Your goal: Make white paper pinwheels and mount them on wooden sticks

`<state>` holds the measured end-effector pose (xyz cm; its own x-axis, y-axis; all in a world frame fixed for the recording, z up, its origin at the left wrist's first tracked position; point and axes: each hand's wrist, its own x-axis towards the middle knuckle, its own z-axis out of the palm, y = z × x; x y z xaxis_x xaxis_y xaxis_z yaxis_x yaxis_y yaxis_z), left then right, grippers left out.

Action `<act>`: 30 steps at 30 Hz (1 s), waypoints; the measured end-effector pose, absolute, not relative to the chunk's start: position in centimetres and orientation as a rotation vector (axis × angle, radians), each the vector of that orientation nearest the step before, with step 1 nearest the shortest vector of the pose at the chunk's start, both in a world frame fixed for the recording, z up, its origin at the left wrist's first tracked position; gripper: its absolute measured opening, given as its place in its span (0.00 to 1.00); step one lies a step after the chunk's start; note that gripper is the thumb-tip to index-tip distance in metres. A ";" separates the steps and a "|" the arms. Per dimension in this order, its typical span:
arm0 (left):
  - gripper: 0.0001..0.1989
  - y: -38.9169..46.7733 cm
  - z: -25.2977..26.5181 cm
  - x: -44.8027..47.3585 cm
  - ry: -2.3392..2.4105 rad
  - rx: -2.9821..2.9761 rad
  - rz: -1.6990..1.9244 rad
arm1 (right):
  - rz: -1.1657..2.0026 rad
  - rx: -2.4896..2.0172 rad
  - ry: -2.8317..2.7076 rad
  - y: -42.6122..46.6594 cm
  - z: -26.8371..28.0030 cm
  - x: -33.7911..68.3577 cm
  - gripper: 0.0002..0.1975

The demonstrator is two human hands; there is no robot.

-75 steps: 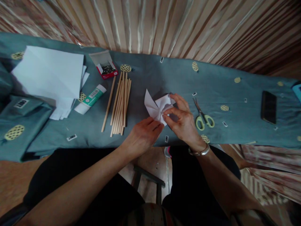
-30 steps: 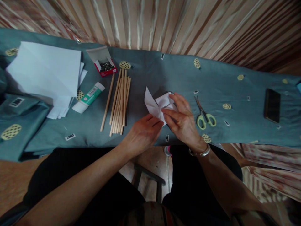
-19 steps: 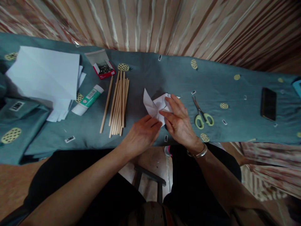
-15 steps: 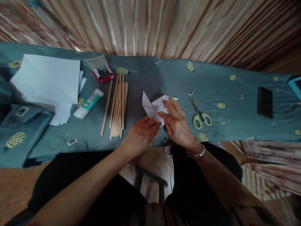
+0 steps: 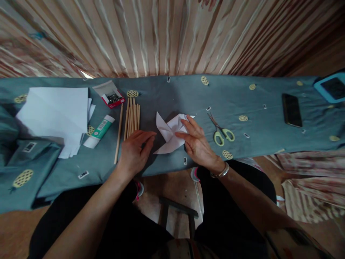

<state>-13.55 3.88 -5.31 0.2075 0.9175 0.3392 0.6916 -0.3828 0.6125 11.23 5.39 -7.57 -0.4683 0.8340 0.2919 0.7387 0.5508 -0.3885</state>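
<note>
A white paper pinwheel (image 5: pixel 170 138) lies on the cloth in front of me, its blades folded toward the middle. My right hand (image 5: pixel 198 145) holds it from the right, thumb and fingers pressing on the folds near its centre. To the left, my left hand (image 5: pixel 134 149) is apart from the paper, over the near ends of several wooden sticks (image 5: pixel 132 115). Its thumb and forefinger tips come together in a pinch; whether anything tiny is between them cannot be made out. Green-handled scissors (image 5: pixel 220 133) rest to the right of my right hand, blades slightly apart.
Further left are a glue stick (image 5: pixel 99 131), an open red box of small metal pins (image 5: pixel 111 97) and a stack of white paper (image 5: pixel 56 111). A phone (image 5: pixel 292 110) and a blue-framed device (image 5: pixel 332 87) lie at the right. A striped curtain (image 5: pixel 151 39) hangs behind the table.
My left hand has let go of the pinwheel and moved left to the sticks, uncovering the lower blade. The right hand stays on the paper. The whole view has shifted slightly.
</note>
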 end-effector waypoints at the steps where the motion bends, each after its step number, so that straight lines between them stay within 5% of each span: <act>1: 0.12 3.8 -5.3 -13.7 1.518 2.155 0.970 | 0.296 -1.279 -2.337 5.4 -7.6 11.2 0.23; 30: 0.18 5.4 -5.8 -8.5 1.248 2.475 0.758 | 0.447 -1.316 -2.317 5.4 -6.4 10.9 0.22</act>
